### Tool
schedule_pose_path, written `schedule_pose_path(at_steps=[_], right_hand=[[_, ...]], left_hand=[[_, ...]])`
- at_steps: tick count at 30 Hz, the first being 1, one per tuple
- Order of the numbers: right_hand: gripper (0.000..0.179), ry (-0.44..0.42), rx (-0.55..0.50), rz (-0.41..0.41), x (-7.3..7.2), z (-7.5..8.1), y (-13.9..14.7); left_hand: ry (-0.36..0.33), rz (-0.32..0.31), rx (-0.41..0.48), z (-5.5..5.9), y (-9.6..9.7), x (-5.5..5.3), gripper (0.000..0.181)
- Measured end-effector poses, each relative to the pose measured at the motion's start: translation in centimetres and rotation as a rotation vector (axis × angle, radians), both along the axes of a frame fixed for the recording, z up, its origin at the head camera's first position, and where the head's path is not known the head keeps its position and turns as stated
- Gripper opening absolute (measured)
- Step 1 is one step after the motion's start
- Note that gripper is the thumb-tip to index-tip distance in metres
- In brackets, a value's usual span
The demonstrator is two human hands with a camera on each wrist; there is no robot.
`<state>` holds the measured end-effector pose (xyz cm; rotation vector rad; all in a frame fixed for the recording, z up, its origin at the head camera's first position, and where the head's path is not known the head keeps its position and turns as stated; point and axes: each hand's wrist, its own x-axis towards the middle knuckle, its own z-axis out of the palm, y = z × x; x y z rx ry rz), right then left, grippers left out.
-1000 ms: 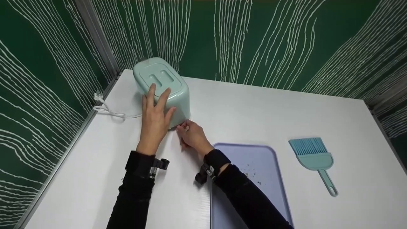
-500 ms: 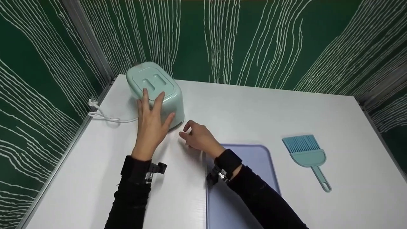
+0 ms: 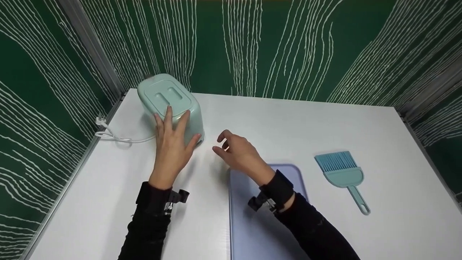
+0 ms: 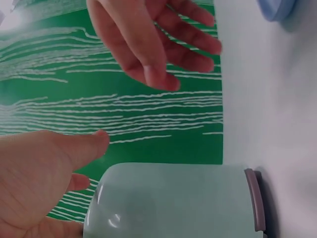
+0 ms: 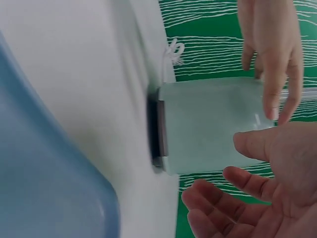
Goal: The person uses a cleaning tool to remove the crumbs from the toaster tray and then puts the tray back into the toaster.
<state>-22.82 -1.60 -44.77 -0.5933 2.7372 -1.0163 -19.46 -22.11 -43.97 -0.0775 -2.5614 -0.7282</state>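
A pale green toaster (image 3: 169, 94) with two oblong recesses in its top stands at the back left of the white table. My left hand (image 3: 170, 150) rests against its near upper edge, fingers spread and thumb out to the side. Empty and in the air to the toaster's right is my right hand (image 3: 241, 151), fingers loosely bent and thumb apart from them. In the right wrist view, a grey-brown strip (image 5: 161, 128) runs along the toaster's base at the tabletop. The right thumb (image 5: 252, 144) overlaps the toaster there.
A white cord with a plug (image 3: 101, 121) lies left of the toaster. The lavender tray (image 3: 240, 216) sits at front centre, partly under the right forearm. Farther right lies a teal hand brush (image 3: 344, 177). Green walls with white streaks (image 3: 245, 47) border the table's back and sides.
My right hand has drawn away from the toaster's lower near corner, moving right with its fingers loosening. My left hand stays on the toaster. The head view has shifted slightly.
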Motion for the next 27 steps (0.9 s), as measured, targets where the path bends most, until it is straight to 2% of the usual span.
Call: schedule_pose_path(at_steps=[7, 17, 27], right_hand=[[0.037, 0.136, -0.014, 0.010, 1.2, 1.2, 2.8], [0.047, 0.304, -0.003, -0.054, 2.9, 2.6, 6.9], [0.060, 0.382, 0.014, -0.141, 4.5, 3.5, 11.7]], left_hand=[[-0.020, -0.041, 0.002, 0.3, 0.5, 0.3, 0.066], [-0.033, -0.118, -0.015, 0.6, 0.9, 1.0, 0.066], [-0.069, -0.110, -0.049, 0.8, 1.0, 2.4, 0.069]])
